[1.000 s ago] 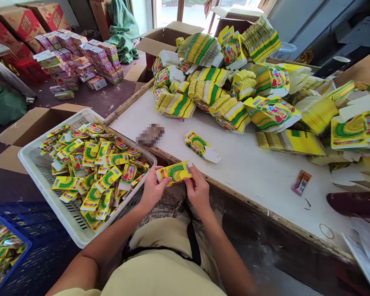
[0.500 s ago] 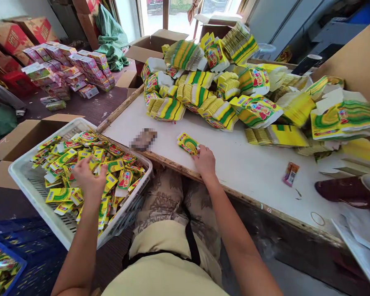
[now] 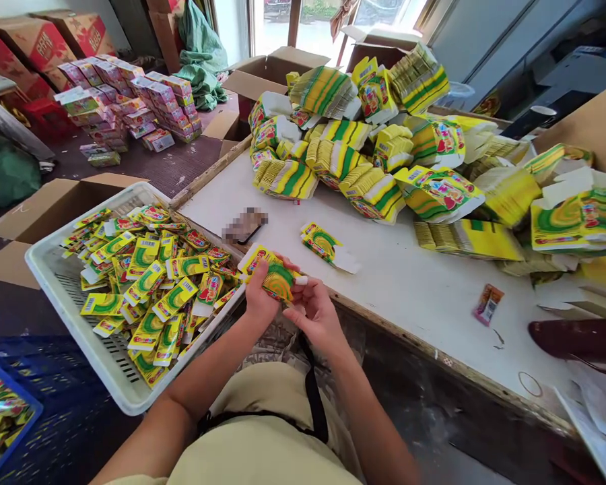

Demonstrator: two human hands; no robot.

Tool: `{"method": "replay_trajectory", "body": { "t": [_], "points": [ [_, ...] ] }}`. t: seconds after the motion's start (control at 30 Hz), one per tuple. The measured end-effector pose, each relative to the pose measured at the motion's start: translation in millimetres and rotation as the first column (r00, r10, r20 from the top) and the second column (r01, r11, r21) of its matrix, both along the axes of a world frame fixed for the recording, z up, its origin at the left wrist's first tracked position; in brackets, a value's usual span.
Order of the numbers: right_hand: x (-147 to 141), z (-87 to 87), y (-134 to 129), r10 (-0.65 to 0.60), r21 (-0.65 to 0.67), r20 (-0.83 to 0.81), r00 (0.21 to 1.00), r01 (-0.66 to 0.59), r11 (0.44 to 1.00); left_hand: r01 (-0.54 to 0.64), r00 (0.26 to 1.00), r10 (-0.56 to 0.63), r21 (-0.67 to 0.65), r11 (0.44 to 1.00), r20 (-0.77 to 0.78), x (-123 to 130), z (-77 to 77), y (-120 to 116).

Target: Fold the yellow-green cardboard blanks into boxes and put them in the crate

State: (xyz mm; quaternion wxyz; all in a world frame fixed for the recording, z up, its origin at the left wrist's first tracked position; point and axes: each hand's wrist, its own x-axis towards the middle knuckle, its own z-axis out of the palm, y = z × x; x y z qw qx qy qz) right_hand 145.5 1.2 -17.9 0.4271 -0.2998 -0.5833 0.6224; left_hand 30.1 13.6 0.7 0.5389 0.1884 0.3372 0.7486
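My left hand (image 3: 260,300) is closed around a small yellow-and-green printed carton (image 3: 279,277), held above the table's front edge. At the carton's right end, my right hand (image 3: 319,318) grips it with bent fingers near a small white part, perhaps a flap. What lies under the fingers is hidden. Just beyond the hands, another carton (image 3: 319,242) of the same print rests on the white table (image 3: 384,269), its white end flap sticking out to the right. To the left stands a white plastic basket (image 3: 75,350) heaped with similar small cartons (image 3: 144,283).
Bundles of flat yellow-green cartons (image 3: 363,185) are piled along the table's back. A blurred-out item (image 3: 245,225) lies near the basket. Farther right are a small sachet (image 3: 489,304) and a dark red mug (image 3: 570,340). A blue crate (image 3: 55,397) stands lower left.
My left hand has moved from over the basket to the right and now meets my right hand at a carton. The right hand has left the carton lying on the table.
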Motion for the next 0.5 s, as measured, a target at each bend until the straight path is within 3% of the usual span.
{"method": "replay_trajectory", "body": {
  "t": [0.13,0.3,0.43,0.5],
  "points": [
    [-8.5,-4.2,-4.5,-0.05,-0.014,0.025,0.998,0.051,0.999,-0.168,0.952,0.166,0.014,0.986,-0.257,-1.8,-2.6,-7.3],
    [-0.2,-5.8,3.1,-0.126,-0.094,-0.005,0.992,0.125,0.988,-0.058,0.832,0.044,-0.008,0.998,-0.553,-11.1,-19.1,-25.6],
    [16.0,-4.5,3.2,-0.188,0.133,0.165,0.968,0.167,0.977,0.007,0.784,-0.066,-0.098,0.995,-0.618,-24.5,-18.5,-30.4],
    [26.3,-3.7,4.6,-0.312,0.341,0.256,0.915,0.217,0.915,0.113,0.738,-0.16,-0.113,0.987,-0.656,-36.8,-10.1,-30.1]
  ]
}}
